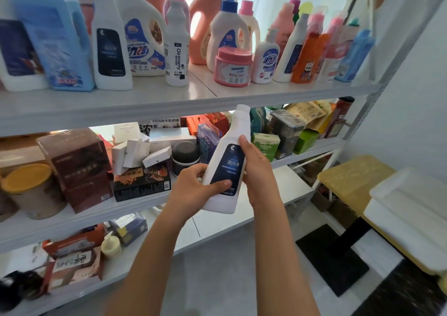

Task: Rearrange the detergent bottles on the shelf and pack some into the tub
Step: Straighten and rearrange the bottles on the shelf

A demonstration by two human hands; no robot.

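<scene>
Both hands hold one white bottle (226, 163) with a dark blue label, tilted, in front of the middle shelf: left hand (193, 187) curled round its lower body, thumb across the label; right hand (254, 168) wrapped round its side. Step, as judged: bottle in transit between the top shelf (169, 98) and the white tub (408, 209) at right. Next: carry it rightward and lower it in, or reshelve it upright.

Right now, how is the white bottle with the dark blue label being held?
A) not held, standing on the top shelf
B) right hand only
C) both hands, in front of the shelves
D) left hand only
C: the left hand grips the lower body of the white bottle and the right hand wraps its side, in front of the shelves.
</scene>
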